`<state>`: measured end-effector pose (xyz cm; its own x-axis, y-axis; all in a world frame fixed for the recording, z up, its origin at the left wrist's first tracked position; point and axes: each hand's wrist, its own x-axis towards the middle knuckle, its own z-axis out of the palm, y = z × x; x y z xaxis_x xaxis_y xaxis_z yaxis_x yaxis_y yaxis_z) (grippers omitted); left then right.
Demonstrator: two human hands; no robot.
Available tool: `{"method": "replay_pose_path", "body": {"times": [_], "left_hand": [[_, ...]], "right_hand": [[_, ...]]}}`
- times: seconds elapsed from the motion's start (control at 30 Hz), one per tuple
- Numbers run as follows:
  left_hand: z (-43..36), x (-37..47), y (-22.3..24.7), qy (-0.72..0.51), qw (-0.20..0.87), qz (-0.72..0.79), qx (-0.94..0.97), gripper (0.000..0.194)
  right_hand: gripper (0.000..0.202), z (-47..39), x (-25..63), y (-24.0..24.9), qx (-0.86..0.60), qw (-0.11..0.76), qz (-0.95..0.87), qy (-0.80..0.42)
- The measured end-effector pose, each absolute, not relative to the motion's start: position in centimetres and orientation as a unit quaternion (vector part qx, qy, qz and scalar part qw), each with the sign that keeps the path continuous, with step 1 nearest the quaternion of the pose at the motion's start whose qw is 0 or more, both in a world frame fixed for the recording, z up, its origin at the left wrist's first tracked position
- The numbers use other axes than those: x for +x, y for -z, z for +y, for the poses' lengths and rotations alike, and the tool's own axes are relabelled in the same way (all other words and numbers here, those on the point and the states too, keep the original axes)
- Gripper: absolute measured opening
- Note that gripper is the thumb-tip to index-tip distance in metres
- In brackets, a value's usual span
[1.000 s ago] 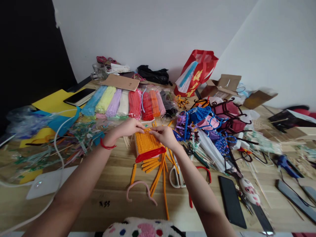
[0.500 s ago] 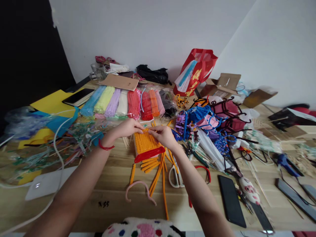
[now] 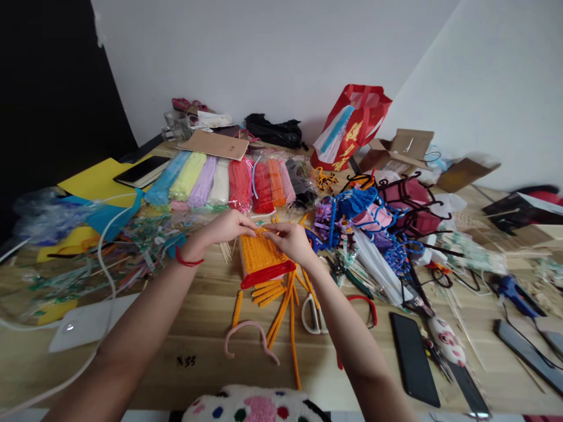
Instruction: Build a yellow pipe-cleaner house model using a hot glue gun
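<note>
The left hand (image 3: 231, 227) and right hand (image 3: 292, 241) meet at the far edge of an orange pipe-cleaner piece (image 3: 264, 255), in front of the person and above the bench (image 3: 211, 375). The fingers of each hand are drawn together, pinching that edge, their tips close to one another; exactly which strand they grip is too small to tell. The piece is ribbed on top, with a red border (image 3: 269, 274) along its near end. A red bracelet (image 3: 189, 262) circles the left wrist.

Short coiled orange lengths (image 3: 268, 293) lie just below the piece, beside long orange pipe cleaners (image 3: 293, 346) that trail toward the person. A curved pink pipe cleaner (image 3: 253, 323) rests nearer the person, and white-handled scissors (image 3: 311, 319) lie partly behind the right forearm. Beyond the hands, bagged pipe-cleaner bundles (image 3: 240, 184) stand in a row of colours, with a red gift bag (image 3: 352, 129) behind to the right.
</note>
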<state>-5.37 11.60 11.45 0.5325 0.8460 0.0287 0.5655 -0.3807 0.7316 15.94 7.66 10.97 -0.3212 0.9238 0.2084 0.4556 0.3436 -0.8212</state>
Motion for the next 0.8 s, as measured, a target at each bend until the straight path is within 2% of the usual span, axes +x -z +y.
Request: {"method": "replay_pose_path", "body": {"times": [0.8], "left_hand": [[11.41, -5.19, -10.97, -0.219, 0.353, 0.446, 0.792, 0.016]], "right_hand": [[0.014, 8.18, 15.81, -11.44, -0.462, 0.318, -0.783, -0.270]]}}
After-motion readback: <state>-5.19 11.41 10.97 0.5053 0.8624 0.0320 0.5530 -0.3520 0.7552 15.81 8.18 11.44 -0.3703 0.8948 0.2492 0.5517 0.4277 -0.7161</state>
